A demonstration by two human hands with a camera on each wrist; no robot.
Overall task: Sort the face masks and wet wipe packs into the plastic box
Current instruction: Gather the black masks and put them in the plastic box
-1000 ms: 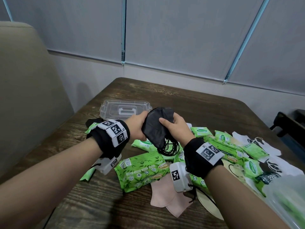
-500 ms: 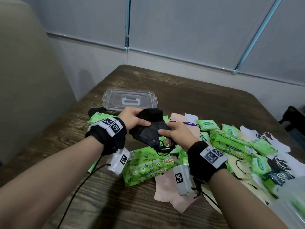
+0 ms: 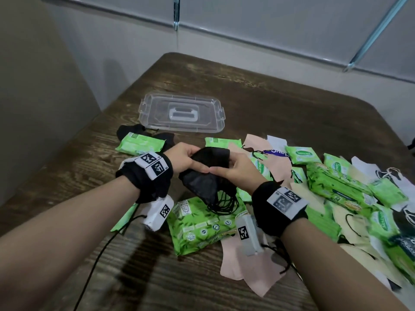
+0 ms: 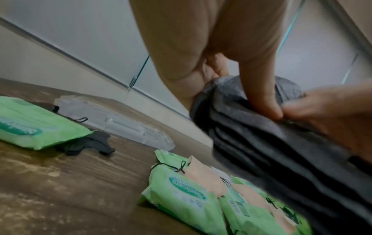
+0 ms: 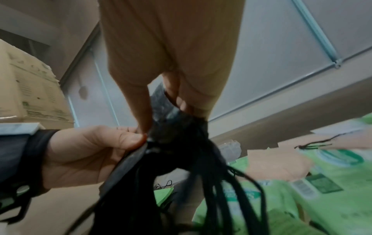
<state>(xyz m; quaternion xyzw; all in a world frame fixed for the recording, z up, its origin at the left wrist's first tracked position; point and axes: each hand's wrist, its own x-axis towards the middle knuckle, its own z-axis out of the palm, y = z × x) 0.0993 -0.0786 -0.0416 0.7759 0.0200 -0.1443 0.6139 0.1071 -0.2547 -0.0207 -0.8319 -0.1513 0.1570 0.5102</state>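
- Both hands hold a stack of black masks (image 3: 206, 176) above the table (image 3: 292, 104), in front of the person; a second ago the stack was raised higher and bunched, and now it has come lower and lies flatter between the hands.
- The left hand (image 3: 184, 159) pinches the stack's near edge with thumb on top and fingers beneath; the right hand (image 3: 235, 169) pinches the same edge from the other side — the two thumbs almost touch.
- Black ear loops (image 3: 224, 203) hang loose below the stack, over a large green wipes pack (image 3: 202, 223).
- This looks like squaring up the masks into one neat bundle before they go into the box, so sorting seems to be at an early stage.
- The head view has tipped down since then, and more of the table shows.
- A clear plastic lid (image 3: 182, 113) lies flat at the far side of the table. The box itself is only a blurred clear shape at the lower right edge, if that is it — I cannot tell.
- Around the hands: smaller green wipe packs (image 3: 141, 143), pink masks (image 3: 253, 272), cream and white masks to the right, all jumbled and overlapping.
- One black mask (image 3: 130, 131) lies partly under a wipe pack near the lid.
- The dangling loops could snag on the clutter beneath.
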